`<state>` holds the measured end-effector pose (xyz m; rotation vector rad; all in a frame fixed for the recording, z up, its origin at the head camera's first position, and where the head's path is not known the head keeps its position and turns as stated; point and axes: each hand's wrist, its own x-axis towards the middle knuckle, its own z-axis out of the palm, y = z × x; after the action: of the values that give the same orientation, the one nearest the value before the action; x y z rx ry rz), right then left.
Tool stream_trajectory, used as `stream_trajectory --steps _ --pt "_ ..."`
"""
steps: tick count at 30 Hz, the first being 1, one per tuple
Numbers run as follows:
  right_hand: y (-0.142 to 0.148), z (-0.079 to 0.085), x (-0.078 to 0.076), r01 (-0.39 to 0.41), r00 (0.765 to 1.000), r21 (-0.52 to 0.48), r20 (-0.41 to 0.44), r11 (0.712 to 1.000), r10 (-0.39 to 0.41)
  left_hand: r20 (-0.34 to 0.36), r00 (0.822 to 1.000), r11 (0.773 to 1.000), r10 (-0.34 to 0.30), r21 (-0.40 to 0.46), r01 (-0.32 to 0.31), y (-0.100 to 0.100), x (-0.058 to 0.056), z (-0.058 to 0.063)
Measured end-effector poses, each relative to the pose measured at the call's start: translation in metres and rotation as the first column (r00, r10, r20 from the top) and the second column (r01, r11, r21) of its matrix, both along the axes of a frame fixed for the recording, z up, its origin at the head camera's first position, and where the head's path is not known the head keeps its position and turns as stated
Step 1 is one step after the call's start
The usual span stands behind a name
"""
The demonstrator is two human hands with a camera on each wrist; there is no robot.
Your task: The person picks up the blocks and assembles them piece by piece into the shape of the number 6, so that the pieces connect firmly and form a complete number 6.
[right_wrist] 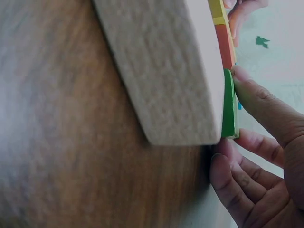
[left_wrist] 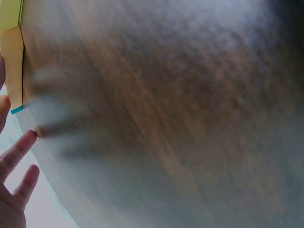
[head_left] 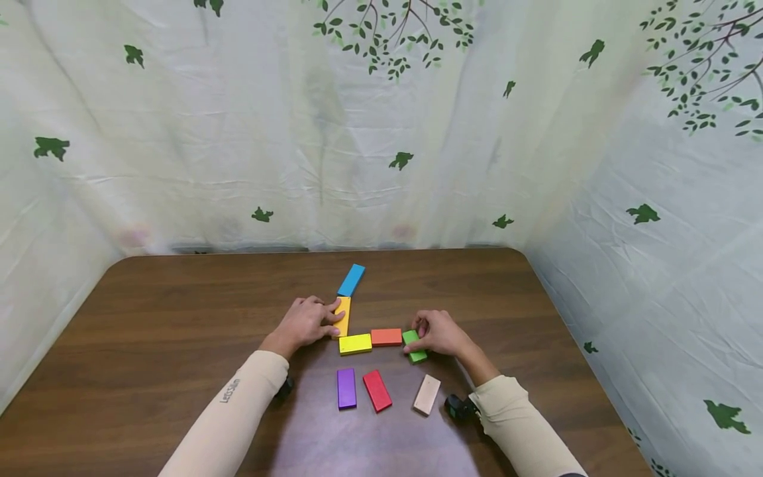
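Note:
My right hand pinches a green block between thumb and fingers, just right of an orange-red block. In the right wrist view, the thumb is at one end of the green block and a finger at the other. Fingertips of my left hand rest on the left side of an amber block, the other fingers loosely spread. Beyond the amber block a blue block lies slanted. A yellow block sits at its near end, end to end with the orange-red one.
Nearer the body lie a purple block, a red block and a pale wooden block. The wooden block looms large in the right wrist view. A brown wooden table carries everything, with a leaf-patterned curtain behind it.

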<state>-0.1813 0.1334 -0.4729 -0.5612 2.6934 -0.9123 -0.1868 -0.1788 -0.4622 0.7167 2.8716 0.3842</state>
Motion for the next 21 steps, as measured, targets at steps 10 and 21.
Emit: stream_trajectory --steps 10,21 --pt "0.001 -0.002 0.003 0.012 1.000 -0.020 -0.002 1.000 -0.012 -0.005 1.000 1.000 0.006 -0.006 -0.006 0.001 0.001 -0.002" --pt "0.013 0.004 0.012 -0.023 1.000 -0.076 0.011 0.997 0.024 -0.019 1.000 1.000 0.003 -0.002 -0.003 0.000 0.002 -0.001"
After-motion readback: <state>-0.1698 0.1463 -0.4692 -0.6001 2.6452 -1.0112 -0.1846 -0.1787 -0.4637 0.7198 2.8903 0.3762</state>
